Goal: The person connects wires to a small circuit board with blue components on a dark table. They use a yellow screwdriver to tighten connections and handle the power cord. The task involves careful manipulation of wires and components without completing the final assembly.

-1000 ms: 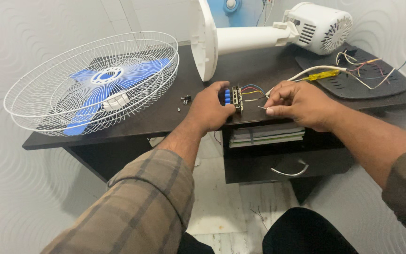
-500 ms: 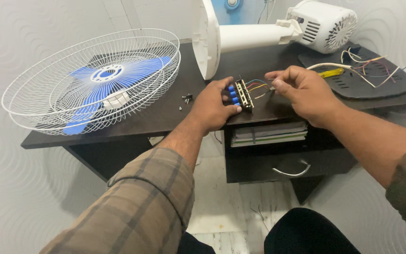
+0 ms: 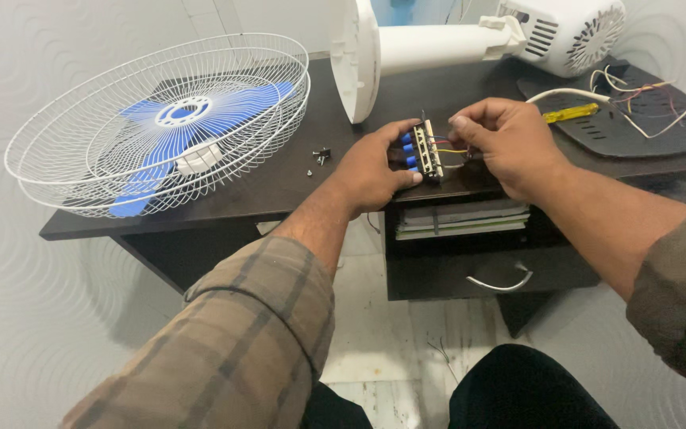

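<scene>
Switch [image 3: 426, 149]: blue buttons, held upright near desk [image 3: 279, 183] edge
Left hand [image 3: 371, 168]: closed around switch
Right hand [image 3: 506, 143]: pinched wires [image 3: 448, 147] at switch's right

A small switch block [image 3: 424, 149] with a row of blue push buttons down its left face is held upright above the front edge of the dark desk. Its pale, metal-edged back faces right, and thin red, yellow and dark wires [image 3: 451, 147] run out of that side. The buttons stand stacked one above another.
</scene>
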